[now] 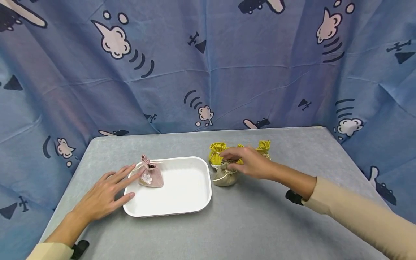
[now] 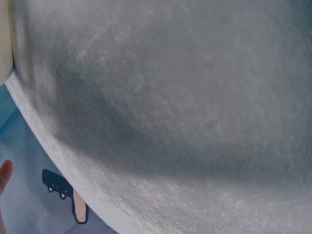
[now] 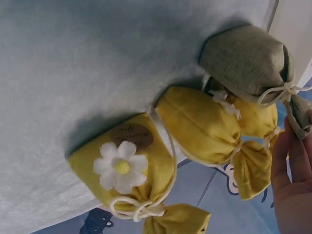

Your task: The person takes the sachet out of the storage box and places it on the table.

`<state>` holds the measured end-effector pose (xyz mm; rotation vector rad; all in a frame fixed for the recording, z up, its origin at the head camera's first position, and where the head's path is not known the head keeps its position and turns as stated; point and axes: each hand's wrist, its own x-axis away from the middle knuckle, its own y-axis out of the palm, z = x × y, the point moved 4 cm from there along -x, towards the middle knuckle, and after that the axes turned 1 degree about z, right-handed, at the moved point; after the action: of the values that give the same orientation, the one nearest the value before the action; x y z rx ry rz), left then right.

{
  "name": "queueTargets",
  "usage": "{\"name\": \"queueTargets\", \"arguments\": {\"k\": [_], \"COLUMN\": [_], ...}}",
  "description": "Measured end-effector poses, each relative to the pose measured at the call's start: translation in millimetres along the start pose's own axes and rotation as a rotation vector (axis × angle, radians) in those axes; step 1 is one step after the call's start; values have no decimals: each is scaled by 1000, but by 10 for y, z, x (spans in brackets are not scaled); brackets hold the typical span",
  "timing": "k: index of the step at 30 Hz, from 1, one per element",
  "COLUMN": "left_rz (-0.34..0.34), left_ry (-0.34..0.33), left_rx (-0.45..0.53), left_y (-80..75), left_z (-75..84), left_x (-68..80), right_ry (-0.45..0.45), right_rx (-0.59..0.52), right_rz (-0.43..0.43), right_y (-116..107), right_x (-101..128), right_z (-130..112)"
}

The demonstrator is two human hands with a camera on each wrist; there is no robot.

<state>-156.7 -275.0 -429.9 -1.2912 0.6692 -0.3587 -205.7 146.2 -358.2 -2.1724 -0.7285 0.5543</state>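
My left hand (image 1: 104, 193) lies at the left end of a white tray (image 1: 185, 187), its fingers spread and fairly straight over the rim. Inside that end sits a pink drawstring pouch (image 1: 154, 178) with a white flower, close to the index fingertip. Just past the tray's right side, my right hand (image 1: 251, 164) pinches the gathered top of a grey-brown drawstring pouch (image 3: 246, 61). Beside it lie yellow drawstring pouches, one (image 3: 200, 126) in the middle, another (image 3: 256, 117) partly covered, and a third (image 3: 124, 165) bearing a white flower and a brown label.
A grey cloth-covered table (image 1: 260, 224) carries everything. Behind it hangs a blue patterned curtain (image 1: 169, 101). The left wrist view shows mostly tabletop (image 2: 195, 97), with one fingertip (image 2: 5, 173) at its left edge.
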Motion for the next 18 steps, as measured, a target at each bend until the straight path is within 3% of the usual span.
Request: {"name": "queueTargets", "arguments": {"k": [6, 18], "left_rz": [-2, 4], "left_ry": [-3, -4], "left_rx": [2, 8], "left_y": [1, 9], "left_z": [-2, -13], "left_x": [5, 8], "right_ry": [-12, -52], "right_rx": [1, 25], "right_rz": [-9, -66], "right_y": [-20, 71], "right_x": [-76, -462], "right_z": [-18, -391]}}
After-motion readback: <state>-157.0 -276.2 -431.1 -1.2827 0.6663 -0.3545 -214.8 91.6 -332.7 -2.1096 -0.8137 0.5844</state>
